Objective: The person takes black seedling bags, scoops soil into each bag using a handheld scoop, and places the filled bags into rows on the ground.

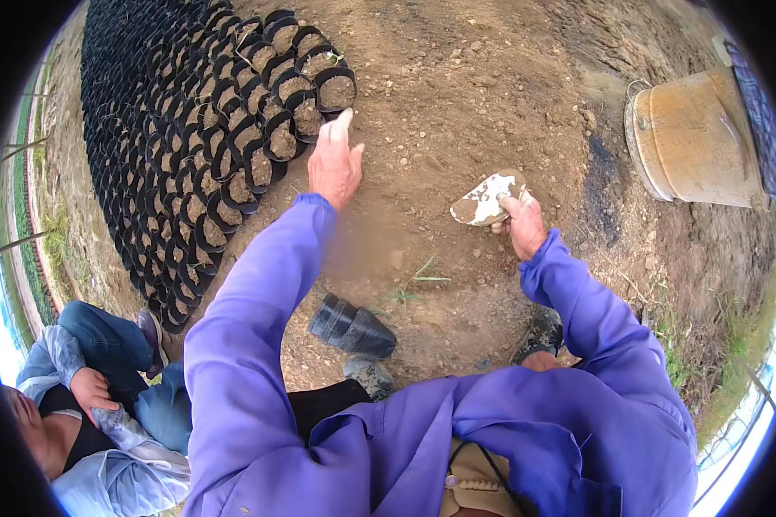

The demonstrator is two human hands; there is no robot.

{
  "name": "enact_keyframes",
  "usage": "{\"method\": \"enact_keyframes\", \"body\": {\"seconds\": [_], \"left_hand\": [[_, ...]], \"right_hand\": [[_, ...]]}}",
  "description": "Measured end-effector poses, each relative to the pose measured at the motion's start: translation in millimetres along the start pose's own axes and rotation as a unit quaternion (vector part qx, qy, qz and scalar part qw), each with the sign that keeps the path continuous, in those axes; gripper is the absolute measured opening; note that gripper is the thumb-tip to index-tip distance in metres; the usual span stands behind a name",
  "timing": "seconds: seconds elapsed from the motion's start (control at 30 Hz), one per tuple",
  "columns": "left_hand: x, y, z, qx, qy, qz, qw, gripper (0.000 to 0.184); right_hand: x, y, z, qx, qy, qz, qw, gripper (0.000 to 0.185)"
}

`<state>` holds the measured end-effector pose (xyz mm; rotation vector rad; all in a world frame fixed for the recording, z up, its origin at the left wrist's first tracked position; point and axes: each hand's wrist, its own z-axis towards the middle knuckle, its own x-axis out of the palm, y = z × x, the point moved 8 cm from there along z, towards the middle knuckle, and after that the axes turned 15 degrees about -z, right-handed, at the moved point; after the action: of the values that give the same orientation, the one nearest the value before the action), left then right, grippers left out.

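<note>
My left hand (334,168) is stretched forward with fingers extended and thumb apart, holding nothing I can see. Its fingertips are right beside the near rim of a black pot (336,90) filled with brown soil, at the edge of a large block of such pots. Whether they touch the rim, I cannot tell. My right hand (524,226) grips a flat, half-round white scoop (489,198) smeared with brown soil, thumb on top, over bare ground. Several black pots nested in a stack (352,327) lie on their side nearer my body.
Tight rows of soil-filled black pots (190,129) cover the left. A dirt-coated bucket (694,133) lies on its side at right, with dark checked cloth (760,129) against it. Another person (103,405) sits low at left. Grass tufts (414,280) grow from the dirt.
</note>
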<state>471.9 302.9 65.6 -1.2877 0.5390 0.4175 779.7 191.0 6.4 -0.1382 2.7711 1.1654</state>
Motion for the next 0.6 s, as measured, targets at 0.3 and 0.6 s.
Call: {"method": "enact_keyframes", "body": {"seconds": [0.3,0.6], "left_hand": [[41,46,-62,-0.051,0.074,0.122,0.988,0.070],[39,45,-54,-0.075,0.102,0.122,0.984,0.071]], "right_hand": [[-130,215,109,-0.292,-0.312,-0.420,0.801,0.026],[-154,247,278,-0.186,-0.282,-0.711,0.617,0.031]]}}
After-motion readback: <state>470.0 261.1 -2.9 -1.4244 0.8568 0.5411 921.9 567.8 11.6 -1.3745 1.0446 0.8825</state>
